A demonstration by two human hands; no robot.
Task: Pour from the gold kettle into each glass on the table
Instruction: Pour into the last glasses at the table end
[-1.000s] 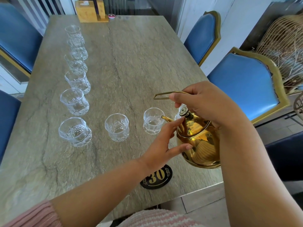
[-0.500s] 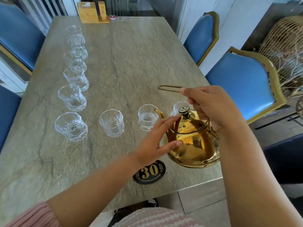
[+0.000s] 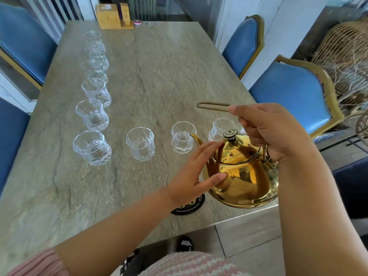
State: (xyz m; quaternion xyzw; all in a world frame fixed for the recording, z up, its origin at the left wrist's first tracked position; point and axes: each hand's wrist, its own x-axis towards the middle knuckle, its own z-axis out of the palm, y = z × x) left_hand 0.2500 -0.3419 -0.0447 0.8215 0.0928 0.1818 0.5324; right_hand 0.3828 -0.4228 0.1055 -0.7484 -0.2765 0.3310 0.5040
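Kettle (image 3: 245, 176) at the table's (image 3: 159, 76) near right edge, spout beside a glass (image 3: 182, 139). Right hand (image 3: 272, 132) fingers curled round the handle (image 3: 213, 106). Left hand (image 3: 191, 176) fingers straight, spread, touching the kettle's side.

1. The gold kettle (image 3: 249, 182) was polished metal with a mirror-glossy finish.
2. The glasses (image 3: 140, 143) were clear glass with cut, faceted patterning.
3. The tabletop (image 3: 159, 66) looked like veined stone, smooth and matt.
4. The chairs (image 3: 288, 86) had smooth blue upholstery in gold-coloured frames.
5. The box (image 3: 108, 15) was pale wood.
6. The sleeve (image 3: 39, 263) was ribbed pink knit.
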